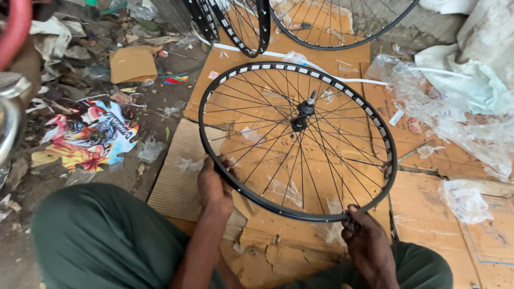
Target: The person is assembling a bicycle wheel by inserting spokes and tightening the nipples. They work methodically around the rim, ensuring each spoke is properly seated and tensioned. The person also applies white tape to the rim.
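Bicycle wheel (297,140), lying flat on cardboard (428,214) at frame centre, is best kept level, with the left hand (215,187) clamped on its lower-left rim and the right hand (365,241) pinching the lower-right rim firmly.

Wheel (297,140) on cardboard (433,214) (wrap (455,115) right)

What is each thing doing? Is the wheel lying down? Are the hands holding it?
Wheel: bare rim, no tyre, lying flat on the cardboard, axle pointing up.
Left hand: gripping the rim's near-left edge.
Right hand: pinching the rim's near-right edge.
Cardboard: flattened, torn, spread on the ground.
Other wheels: partly out of view.
Plastic wrap: crumpled, loose.
Sticker: lying flat in the dirt.
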